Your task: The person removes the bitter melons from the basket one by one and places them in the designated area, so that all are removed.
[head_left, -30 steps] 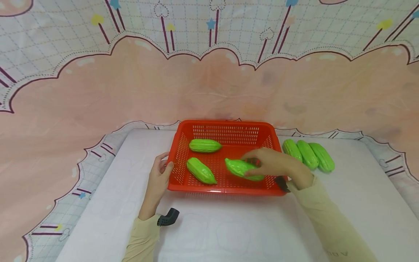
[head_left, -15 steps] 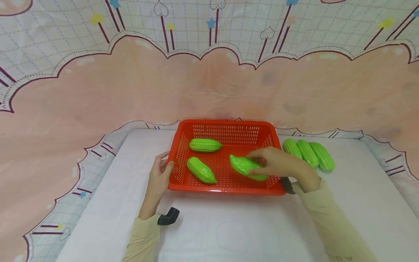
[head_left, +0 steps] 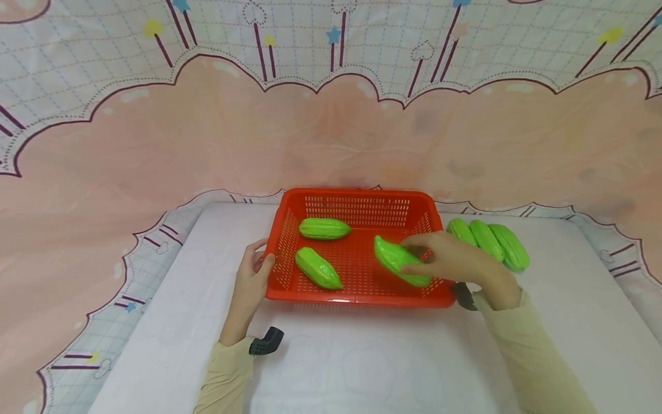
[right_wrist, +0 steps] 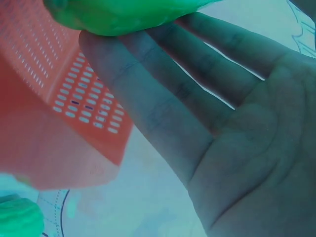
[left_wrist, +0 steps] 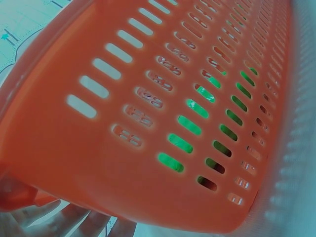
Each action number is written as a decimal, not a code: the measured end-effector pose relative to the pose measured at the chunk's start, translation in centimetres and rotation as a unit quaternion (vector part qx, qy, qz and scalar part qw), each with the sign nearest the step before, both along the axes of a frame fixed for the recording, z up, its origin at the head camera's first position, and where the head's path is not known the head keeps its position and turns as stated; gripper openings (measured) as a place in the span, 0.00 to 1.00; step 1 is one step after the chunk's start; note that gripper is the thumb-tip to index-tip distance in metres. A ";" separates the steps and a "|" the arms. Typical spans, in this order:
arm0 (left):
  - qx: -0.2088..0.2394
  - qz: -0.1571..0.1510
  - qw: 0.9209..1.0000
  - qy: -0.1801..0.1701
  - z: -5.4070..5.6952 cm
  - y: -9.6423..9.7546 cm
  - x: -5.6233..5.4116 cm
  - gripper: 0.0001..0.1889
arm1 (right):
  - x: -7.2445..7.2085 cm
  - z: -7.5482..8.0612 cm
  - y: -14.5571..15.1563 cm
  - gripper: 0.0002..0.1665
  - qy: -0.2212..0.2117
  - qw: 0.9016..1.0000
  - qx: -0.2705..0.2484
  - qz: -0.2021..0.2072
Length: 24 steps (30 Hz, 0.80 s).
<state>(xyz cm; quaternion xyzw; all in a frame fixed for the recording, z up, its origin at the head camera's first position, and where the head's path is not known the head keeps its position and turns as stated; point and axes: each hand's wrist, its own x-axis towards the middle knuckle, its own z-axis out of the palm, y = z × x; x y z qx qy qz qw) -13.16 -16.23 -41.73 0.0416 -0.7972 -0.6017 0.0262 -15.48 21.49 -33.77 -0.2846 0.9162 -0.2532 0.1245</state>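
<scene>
My right hand (head_left: 449,260) holds a bright green, ridged bitter melon (head_left: 394,256) between thumb and fingers, over the right part of the red plastic basket (head_left: 357,299). In the right wrist view the fingertips meet the underside of the bitter melon (right_wrist: 123,15). At the basket's left end my left hand (head_left: 253,282) grips the rim, thumb on the near side and fingers outside. Two more bitter melons lie in the basket, one at the back left (head_left: 324,229) and the other at the front left (head_left: 318,268). The left wrist view shows green through slots in the basket wall (left_wrist: 79,148).
Several more bitter melons (head_left: 487,241) lie side by side on the white table (head_left: 331,362), right of the basket. A patterned cloth backdrop (head_left: 331,132) rises behind the table. A black wrist device (head_left: 266,341) sits on the left cuff.
My right hand has drawn the bitter melon to the right within the basket's outline, and its pointed end has tipped up. The left hand has stayed at the rim.
</scene>
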 end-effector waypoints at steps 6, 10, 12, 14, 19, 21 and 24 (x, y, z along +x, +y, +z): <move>-0.003 0.001 1.000 -0.002 -0.1 0.0 -0.1 0.25 | 0.2 -0.1 0.6 0.28 -0.010 1.000 -0.012 -0.019; -0.001 0.002 1.000 0.000 0.0 0.0 0.0 0.25 | 0.3 0.0 1.0 0.27 -0.002 1.000 -0.015 -0.025; 0.000 0.002 1.000 0.001 0.0 0.0 0.0 0.25 | 0.4 0.0 1.2 0.27 0.003 0.999 -0.020 -0.025; -0.001 0.001 1.000 0.002 0.0 0.0 0.0 0.25 | 0.6 0.1 1.5 0.28 0.007 0.999 -0.023 -0.026; -0.004 0.000 1.000 0.004 0.0 0.0 0.1 0.24 | 1.0 0.2 2.1 0.30 0.013 0.999 -0.032 -0.035; -0.002 0.000 1.000 0.004 0.0 0.0 0.1 0.24 | 1.1 0.3 2.3 0.30 0.014 0.998 -0.034 -0.040; 0.002 0.001 1.000 0.005 0.0 0.0 0.0 0.24 | 1.4 0.4 2.5 0.30 0.016 0.998 -0.033 -0.050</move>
